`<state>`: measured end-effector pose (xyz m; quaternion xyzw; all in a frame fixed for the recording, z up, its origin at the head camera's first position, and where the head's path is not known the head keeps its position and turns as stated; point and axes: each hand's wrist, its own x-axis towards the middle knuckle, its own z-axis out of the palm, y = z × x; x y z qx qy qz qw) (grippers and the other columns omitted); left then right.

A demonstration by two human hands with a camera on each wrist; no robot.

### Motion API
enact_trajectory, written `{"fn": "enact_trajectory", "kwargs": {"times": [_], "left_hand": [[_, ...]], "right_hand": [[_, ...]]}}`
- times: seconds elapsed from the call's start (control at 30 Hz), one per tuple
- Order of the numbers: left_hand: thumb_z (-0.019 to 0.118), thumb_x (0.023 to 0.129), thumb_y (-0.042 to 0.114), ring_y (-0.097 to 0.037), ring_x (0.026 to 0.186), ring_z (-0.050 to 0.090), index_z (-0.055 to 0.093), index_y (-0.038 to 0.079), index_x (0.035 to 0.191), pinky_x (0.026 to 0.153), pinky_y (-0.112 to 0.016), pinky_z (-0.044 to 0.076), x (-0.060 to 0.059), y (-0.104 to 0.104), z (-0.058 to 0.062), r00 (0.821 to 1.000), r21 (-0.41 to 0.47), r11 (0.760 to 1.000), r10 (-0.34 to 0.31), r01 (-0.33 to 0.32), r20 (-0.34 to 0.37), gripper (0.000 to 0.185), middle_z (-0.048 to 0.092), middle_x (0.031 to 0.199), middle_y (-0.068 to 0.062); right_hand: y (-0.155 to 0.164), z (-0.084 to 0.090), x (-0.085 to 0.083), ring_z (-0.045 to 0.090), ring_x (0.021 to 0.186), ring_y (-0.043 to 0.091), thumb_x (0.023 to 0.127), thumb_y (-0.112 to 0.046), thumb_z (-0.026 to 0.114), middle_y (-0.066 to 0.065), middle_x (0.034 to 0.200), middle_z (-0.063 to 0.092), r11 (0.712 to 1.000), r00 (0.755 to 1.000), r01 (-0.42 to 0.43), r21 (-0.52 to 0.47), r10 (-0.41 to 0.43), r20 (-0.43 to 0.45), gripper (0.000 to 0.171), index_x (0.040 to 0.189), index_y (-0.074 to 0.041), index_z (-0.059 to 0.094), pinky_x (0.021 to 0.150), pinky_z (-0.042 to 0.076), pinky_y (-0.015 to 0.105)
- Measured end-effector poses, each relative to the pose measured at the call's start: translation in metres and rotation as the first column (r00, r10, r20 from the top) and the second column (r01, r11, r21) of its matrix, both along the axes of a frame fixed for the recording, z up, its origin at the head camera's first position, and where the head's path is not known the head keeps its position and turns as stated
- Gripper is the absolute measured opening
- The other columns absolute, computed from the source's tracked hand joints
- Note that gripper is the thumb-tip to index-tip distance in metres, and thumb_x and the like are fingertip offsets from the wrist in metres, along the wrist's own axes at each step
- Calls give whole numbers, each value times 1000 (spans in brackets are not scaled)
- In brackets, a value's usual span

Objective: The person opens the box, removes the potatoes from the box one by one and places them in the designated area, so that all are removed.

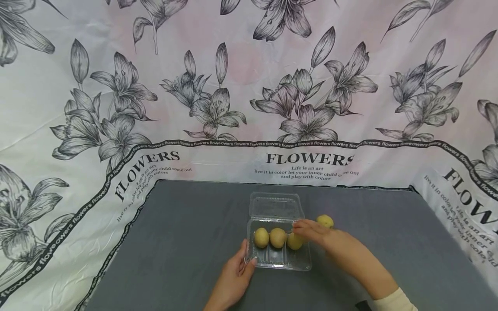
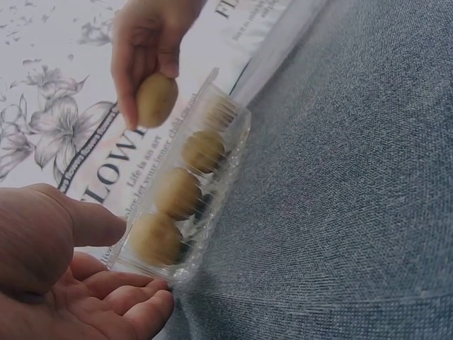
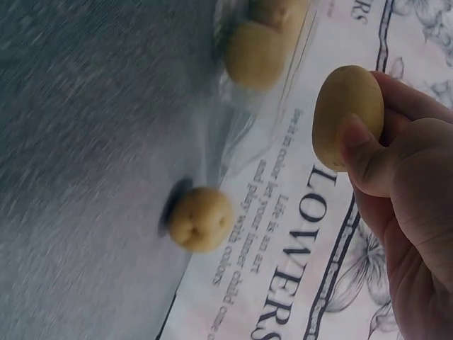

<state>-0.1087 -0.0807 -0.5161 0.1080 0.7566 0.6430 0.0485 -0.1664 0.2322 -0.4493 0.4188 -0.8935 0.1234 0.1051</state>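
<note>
A clear plastic clamshell box (image 1: pixel 278 260) lies open on the grey cloth, its lid (image 1: pixel 276 206) folded back. In the left wrist view three small yellow potatoes lie in a row in the box (image 2: pixel 225 131): one (image 2: pixel 204 150), another (image 2: pixel 177 193) and a third (image 2: pixel 154 239). My right hand (image 1: pixel 311 231) pinches a fourth potato (image 2: pixel 156 99) (image 3: pixel 347 117) above the box's right end. My left hand (image 1: pixel 243 265) (image 2: pixel 120 283) rests with relaxed fingers against the box's near left corner. One loose potato (image 1: pixel 324 221) (image 3: pixel 200 218) sits on the cloth right of the box.
The grey cloth (image 1: pixel 186 242) covers the table. A white sheet printed with black flowers and "FLOWERS" lettering (image 1: pixel 218 108) rises behind it and along both sides.
</note>
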Motion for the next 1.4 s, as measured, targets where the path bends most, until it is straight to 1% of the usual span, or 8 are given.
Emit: {"fn": "enact_trajectory", "kwargs": {"times": [0.13,0.37,0.5,0.6,0.7,0.93,1.2,1.4], "left_hand": [[58,110,10,-46,150,34,22,-19,158,119,-46,36,0,1,0,1000,3,1000,-3,3,-3,67,25,164,-37],[58,109,9,-47,150,32,22,-20,157,119,-48,35,1,1,1,1000,12,1000,-8,8,-2,67,25,163,-38],[58,109,8,-46,150,32,22,-20,157,120,-47,35,1,1,2,1000,11,1000,-5,5,-3,66,25,163,-38],[59,109,8,-46,150,34,23,-20,157,119,-47,36,2,0,2,1000,8,1000,-2,2,3,66,26,163,-38],[59,109,8,-47,149,35,24,-20,157,118,-47,38,2,0,1,1000,4,1000,-3,3,2,66,27,162,-38],[58,109,9,-45,150,34,23,-19,158,119,-46,37,2,1,2,1000,4,1000,-4,4,4,66,26,163,-37],[58,110,10,-46,149,33,23,-19,158,119,-46,36,0,1,0,1000,-3,1000,-9,9,-10,66,26,163,-38],[58,109,9,-47,149,33,23,-19,158,119,-46,37,1,2,1,1000,4,1000,-7,7,-2,66,26,162,-39]], "right_hand": [[11,1,1,72,115,28,59,36,74,5,159,54,999,999,35,11,-36,21,110,151,-20,58,53,45,15],[32,0,2,63,132,32,60,39,68,1,162,51,993,990,117,-28,-115,81,110,151,-22,59,53,45,15],[42,-1,2,66,127,29,65,40,59,1,162,51,988,987,145,-45,-141,81,107,150,-23,60,52,41,13],[48,-2,2,70,119,27,65,39,58,1,161,52,986,985,163,-45,-160,67,107,151,-24,60,54,42,14],[54,-1,2,68,123,28,64,39,59,0,161,53,981,981,190,-42,-187,59,110,153,-26,58,55,43,14],[67,-2,-3,71,118,28,63,38,63,3,160,53,973,972,229,-25,-227,63,107,152,-23,59,61,49,19],[82,-12,-9,63,132,29,63,37,62,3,158,55,972,972,234,-17,-233,25,104,150,-20,61,78,64,32],[89,-15,-12,68,124,28,65,36,62,5,158,55,969,968,247,-18,-246,47,102,151,-20,60,75,63,30]]}}
